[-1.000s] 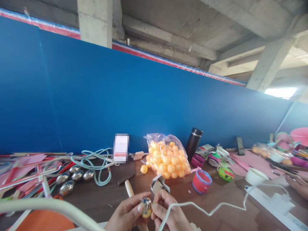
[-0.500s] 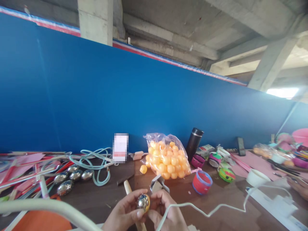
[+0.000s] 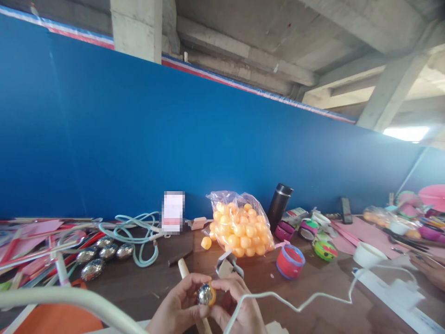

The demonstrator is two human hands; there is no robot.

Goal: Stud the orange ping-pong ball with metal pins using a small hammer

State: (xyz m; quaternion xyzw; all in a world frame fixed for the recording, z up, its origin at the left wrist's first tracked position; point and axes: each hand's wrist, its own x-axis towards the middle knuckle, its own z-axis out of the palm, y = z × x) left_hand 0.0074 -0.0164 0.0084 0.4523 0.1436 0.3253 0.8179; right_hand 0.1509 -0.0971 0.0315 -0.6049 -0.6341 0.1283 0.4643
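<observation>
A ball with a shiny silver side and an orange side is held between my two hands at the bottom middle. My left hand pinches the silver side, thumb below and forefinger above. From the other side, my right hand has its curled fingertips on the orange part. Beneath the hands runs a pale wooden stick, partly hidden. Just beyond them lies a crumpled silver-and-tan piece. A clear bag of orange balls stands behind, with one loose orange ball beside it.
Several shiny silver balls lie at left near a coiled pale cable. A red cup-like roll, a black bottle and a white cup stand at right. A white cord crosses in front. Another person's hand shows far right.
The ball has turned slightly between my fingers, and my right forefinger now reaches further over its top. Both hands stay in nearly the same place; the view has shifted a little.
</observation>
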